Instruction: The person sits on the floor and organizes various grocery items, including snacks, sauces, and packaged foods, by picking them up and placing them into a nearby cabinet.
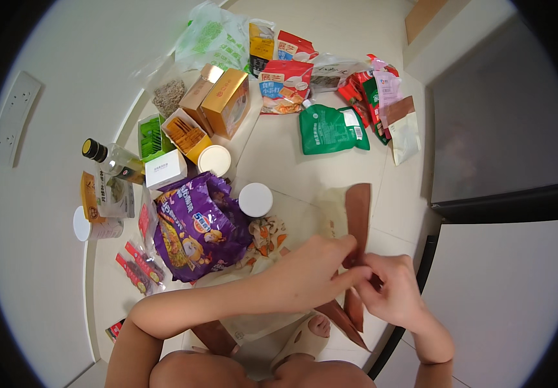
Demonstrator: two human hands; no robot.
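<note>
My left hand [330,274] and my right hand [388,291] meet at the lower right of centre, both pinching a pale bag with a brown top band [359,208]. The fingers hide the exact place of the grip. Below them, more brown-banded bag material [339,322] hangs or lies near my slippered foot [310,334]. A pale translucent bag [264,322] lies under my left forearm. Close to that forearm are a clear bag of dried pieces [267,237], a white-lidded jar [255,200] and a purple noodle multipack [201,228].
Boxes of sachets [187,136], a golden box [225,104], an oil bottle [119,162] and another jar [215,161] stand left. A green spouted pouch [332,130] and several food packets [286,87] lie farther back. A wall runs left; a white cabinet front [497,291] stands right.
</note>
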